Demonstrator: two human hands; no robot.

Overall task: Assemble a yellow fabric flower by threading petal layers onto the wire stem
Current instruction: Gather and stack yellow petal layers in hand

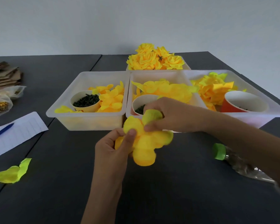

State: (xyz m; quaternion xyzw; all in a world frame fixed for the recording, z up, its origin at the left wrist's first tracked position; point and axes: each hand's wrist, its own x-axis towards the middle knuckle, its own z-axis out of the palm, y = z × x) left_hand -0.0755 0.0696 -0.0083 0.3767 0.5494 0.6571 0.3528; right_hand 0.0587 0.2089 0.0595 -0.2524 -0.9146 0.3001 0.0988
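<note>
A person's two hands work a yellow fabric petal layer (144, 143) in the air just in front of the middle tray (152, 76), one of three translucent white trays set side by side on a dark table (152, 191). The left hand (113, 147) grips the layer from below, its thumb pressed on the upper petal; the right hand (165, 115) pinches the layer near its centre from above. The wire stem is hidden by fabric and fingers, so whether the layer is already threaded cannot be told. The flower in hand looks to be at an early stage: only flat, rounded petals show, golden yellow and paler, greenish at some edges, thin and floppy, with no full bloom built up. Behind the middle tray, a further tray holds a heap of finished yellow flowers (153, 60). Inside the middle tray lie more loose petals and a paper cup (139, 101) of small dark green pieces; the trays on either side of it hold the same kind of stock. Well to the left of the middle tray, a stray petal (13, 172) lies on the table.
</note>
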